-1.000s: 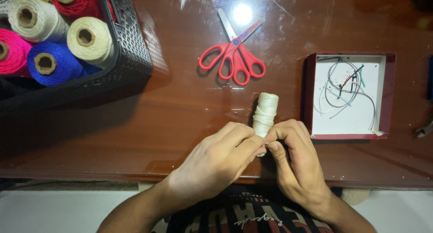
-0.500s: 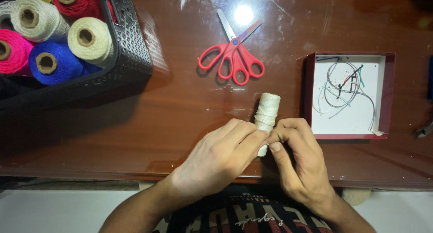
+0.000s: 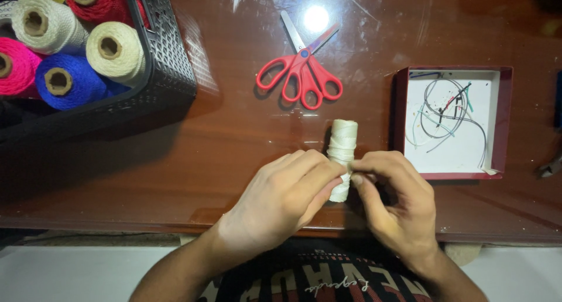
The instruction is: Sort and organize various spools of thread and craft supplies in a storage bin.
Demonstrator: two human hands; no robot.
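Both hands meet over a cream spool (image 3: 342,150) lying on the tabletop (image 3: 234,138) near its front edge. The left hand (image 3: 281,202) curls closed around the spool's near end, seemingly to steady it, while the right hand (image 3: 395,205) pinches thumb and fingertips shut against the same end, perhaps on a loose strand, too fine to see. Red scissors (image 3: 301,74) lie within reach beyond, a box (image 3: 451,120) of thread scraps sits right, and a basket (image 3: 170,68) of spools sits far left.
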